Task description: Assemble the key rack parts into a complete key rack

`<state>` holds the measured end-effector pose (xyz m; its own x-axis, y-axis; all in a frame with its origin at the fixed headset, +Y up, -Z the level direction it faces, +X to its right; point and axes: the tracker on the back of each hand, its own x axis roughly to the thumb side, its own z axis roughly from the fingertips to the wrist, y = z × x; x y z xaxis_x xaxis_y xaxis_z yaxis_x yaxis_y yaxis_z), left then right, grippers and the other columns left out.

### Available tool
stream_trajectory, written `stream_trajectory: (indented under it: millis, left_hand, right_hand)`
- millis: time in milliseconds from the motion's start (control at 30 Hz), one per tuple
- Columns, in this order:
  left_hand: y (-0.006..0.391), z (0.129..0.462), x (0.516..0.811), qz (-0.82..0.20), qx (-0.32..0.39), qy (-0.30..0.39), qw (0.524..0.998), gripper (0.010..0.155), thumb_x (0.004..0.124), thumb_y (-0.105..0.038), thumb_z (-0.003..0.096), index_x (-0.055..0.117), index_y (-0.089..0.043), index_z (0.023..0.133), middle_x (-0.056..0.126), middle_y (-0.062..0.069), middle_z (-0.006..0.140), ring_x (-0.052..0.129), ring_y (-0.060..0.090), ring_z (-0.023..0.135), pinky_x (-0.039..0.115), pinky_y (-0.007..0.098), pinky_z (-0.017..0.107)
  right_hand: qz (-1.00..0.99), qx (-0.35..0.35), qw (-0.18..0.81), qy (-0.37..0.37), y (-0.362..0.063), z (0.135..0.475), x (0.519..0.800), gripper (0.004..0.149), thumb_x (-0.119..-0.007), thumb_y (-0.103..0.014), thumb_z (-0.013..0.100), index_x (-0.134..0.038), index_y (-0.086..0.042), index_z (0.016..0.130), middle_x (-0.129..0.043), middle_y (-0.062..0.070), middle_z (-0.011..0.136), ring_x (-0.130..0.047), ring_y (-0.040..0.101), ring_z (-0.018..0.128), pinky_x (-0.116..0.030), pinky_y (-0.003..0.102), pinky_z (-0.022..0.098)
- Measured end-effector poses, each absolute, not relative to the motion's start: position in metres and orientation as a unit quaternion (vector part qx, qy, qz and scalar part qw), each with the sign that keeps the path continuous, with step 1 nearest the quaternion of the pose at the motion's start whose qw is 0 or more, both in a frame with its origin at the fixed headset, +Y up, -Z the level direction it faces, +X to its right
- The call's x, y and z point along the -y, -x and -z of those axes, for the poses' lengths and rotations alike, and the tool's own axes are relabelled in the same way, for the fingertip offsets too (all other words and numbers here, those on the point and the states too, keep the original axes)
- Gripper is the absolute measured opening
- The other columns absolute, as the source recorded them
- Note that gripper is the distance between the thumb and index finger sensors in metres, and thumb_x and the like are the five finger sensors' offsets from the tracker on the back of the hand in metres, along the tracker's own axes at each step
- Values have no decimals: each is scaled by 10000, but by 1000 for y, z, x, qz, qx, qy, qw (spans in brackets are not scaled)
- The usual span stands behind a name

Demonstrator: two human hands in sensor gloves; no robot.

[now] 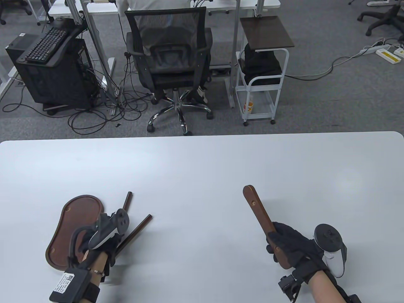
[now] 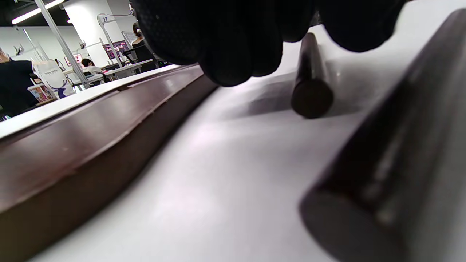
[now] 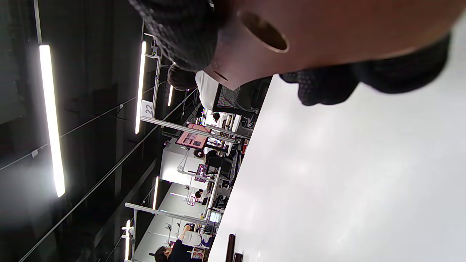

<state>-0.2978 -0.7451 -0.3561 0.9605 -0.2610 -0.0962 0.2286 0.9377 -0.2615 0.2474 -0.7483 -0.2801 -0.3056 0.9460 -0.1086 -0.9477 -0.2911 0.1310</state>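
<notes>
A flat wooden bar [image 1: 256,206] with holes lies slanted in my right hand [image 1: 285,244], which grips its near end a little above the white table [image 1: 202,170]. The right wrist view shows the bar [image 3: 327,29] and one hole close up between the gloved fingers [image 3: 182,32]. My left hand [image 1: 107,228] is over two dark dowels, a short one [image 1: 127,202] and a long one [image 1: 137,230], beside the oval wooden base [image 1: 71,224]. In the left wrist view the fingers [image 2: 236,47] hang at the short dowel [image 2: 311,91]. A grip does not show. The long dowel [image 2: 382,163] lies on the table.
The base's rim [image 2: 91,138] runs along the left of the left wrist view. Past the table's far edge stand an office chair [image 1: 172,63], a white trolley [image 1: 262,72] and a computer tower [image 1: 50,72]. The two dowels show far off in the right wrist view [image 3: 231,249].
</notes>
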Motion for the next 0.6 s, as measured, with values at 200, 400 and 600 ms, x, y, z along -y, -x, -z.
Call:
stream_trajectory:
  millis: [200,400,600]
  left_hand:
    - [295,364,749,160,-78,132,975,616,807,-493,487,668,-285,1050,904,-10,996,927,225,848,811,436,628]
    - [294,365,753,192,-80,127,970,583,820,-489,478,735,-253,1004,972,-35,839,967,204,737,838,421,588]
    - [293,364,754,177,-87,152,969,565,810,-476,496,749,-217,994,962,8,821,970,207,718,843,430,567]
  right_hand:
    - [-804,-90,587,0,-244,281,750,622,-788,-369,541,-657,22,1006,-829,275,874,-954,436,544,-885,506,333]
    - [-808,-92,582,-3,-243,281,751,621,-782,-368,545,-649,23,1010,-823,275,881,-948,437,551,-882,507,334]
    - [-809,-95,579,-10,-241,281,751,620,-779,-366,547,-648,25,1010,-820,277,883,-948,436,551,-883,505,334]
